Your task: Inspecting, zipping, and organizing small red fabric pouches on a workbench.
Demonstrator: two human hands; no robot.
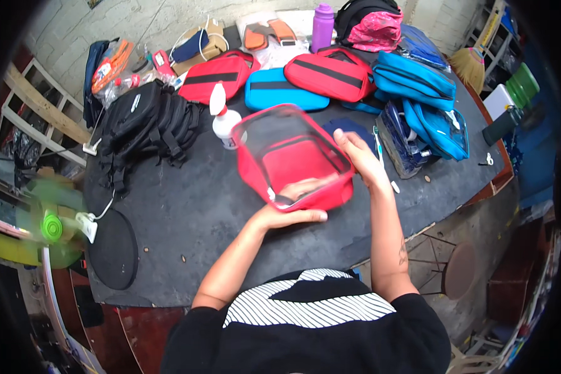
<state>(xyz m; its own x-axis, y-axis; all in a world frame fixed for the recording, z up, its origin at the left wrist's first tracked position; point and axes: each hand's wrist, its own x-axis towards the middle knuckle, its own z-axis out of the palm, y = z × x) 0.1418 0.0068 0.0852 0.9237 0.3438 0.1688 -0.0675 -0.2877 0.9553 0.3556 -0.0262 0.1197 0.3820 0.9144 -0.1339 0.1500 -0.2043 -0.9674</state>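
A red bag with a clear window is held up, tilted, over the dark table. My left hand grips its near lower edge, with the thumb outside and the fingers showing through the clear panel. On the bag's right side, my right hand closes round the edge, its thumb on top and its other fingers mostly hidden. Just behind the bag stands a white spray bottle with a red collar. To the right of my right hand lies a toothbrush.
Red bags and a blue bag line the back, near a purple bottle. Teal bags are stacked at right. A black backpack sits at left, above a black disc. A blurred green fan stands beside the table.
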